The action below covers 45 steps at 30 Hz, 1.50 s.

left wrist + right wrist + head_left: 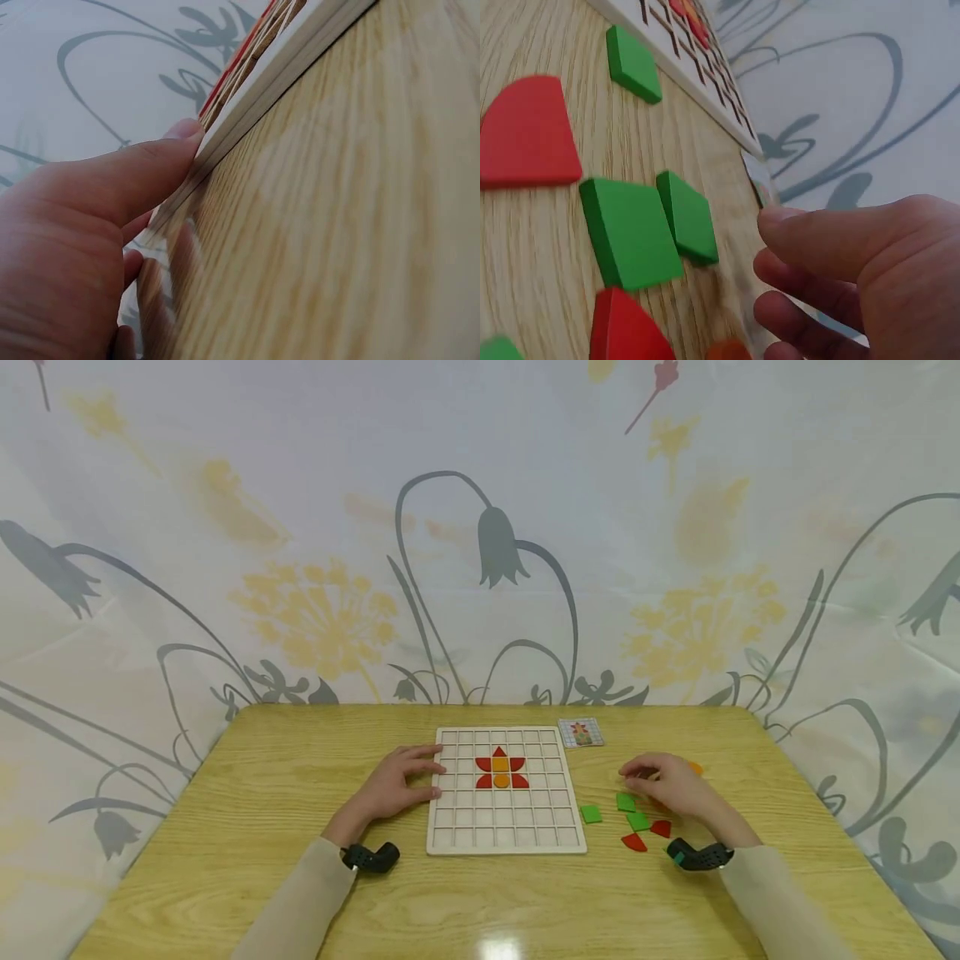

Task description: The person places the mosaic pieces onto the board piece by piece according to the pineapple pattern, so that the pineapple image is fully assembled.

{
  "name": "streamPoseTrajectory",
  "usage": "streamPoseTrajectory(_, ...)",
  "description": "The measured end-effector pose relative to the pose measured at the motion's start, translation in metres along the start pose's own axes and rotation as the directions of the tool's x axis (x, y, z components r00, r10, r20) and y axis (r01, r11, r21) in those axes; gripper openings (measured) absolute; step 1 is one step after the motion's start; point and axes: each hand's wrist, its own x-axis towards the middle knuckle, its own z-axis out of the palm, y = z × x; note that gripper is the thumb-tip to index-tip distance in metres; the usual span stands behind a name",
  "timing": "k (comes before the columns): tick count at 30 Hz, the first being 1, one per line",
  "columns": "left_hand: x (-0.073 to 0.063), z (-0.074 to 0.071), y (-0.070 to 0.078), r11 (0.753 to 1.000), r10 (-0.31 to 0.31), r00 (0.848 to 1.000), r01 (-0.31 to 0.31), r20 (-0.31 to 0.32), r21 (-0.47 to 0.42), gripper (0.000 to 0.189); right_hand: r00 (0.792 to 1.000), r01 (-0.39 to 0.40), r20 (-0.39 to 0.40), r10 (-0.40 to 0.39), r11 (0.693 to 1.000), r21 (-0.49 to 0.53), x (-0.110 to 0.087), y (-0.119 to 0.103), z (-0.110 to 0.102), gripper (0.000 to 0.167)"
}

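My left hand rests at the left edge of a white grid board, its fingertips touching the rim. In the left wrist view the thumb lies against the board's side. On the board, red pieces surround an orange square and an orange circle. My right hand hovers over the table right of the board, fingers loosely bent, and nothing shows between them. Beneath and beside it lie green squares and red quarter-round pieces.
A small picture card lies by the board's upper right corner. An orange piece shows partly behind the right hand. The wooden table ends at a patterned backdrop.
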Motion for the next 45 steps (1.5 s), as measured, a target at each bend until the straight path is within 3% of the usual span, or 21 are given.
streamPoseTrajectory(9,-0.001,-0.002,0.001,1.0,0.007,1.0,-0.007,-0.011,-0.008,0.03,0.992,-0.018,0.128,0.008,0.997,0.076,-0.009,0.013,0.0,0.028)
streamPoseTrajectory(16,0.0,-0.001,0.002,1.0,-0.01,1.0,0.01,-0.005,-0.006,0.031,0.993,-0.026,0.119,0.019,0.998,0.06,-0.008,0.01,0.002,0.021)
streamPoseTrajectory(21,0.0,-0.001,0.001,1.0,-0.009,1.0,0.009,-0.008,0.006,0.031,0.993,-0.051,0.108,0.039,0.993,0.108,-0.009,0.009,0.002,0.019)
streamPoseTrajectory(28,0.0,-0.001,0.002,1.0,-0.022,1.0,0.022,0.0,0.0,0.031,0.994,-0.112,0.014,0.111,0.985,0.128,-0.008,0.007,0.003,0.012)
streamPoseTrajectory(36,0.0,-0.001,0.001,1.0,-0.019,1.0,0.019,0.003,-0.011,0.033,0.992,-0.076,-0.092,0.084,0.993,0.096,0.0,-0.003,0.012,0.021)
streamPoseTrajectory(45,-0.001,-0.001,0.001,0.999,-0.029,1.0,0.029,0.008,-0.017,0.032,1.0,-0.006,-0.02,0.011,0.977,0.213,0.018,-0.033,0.032,0.018)
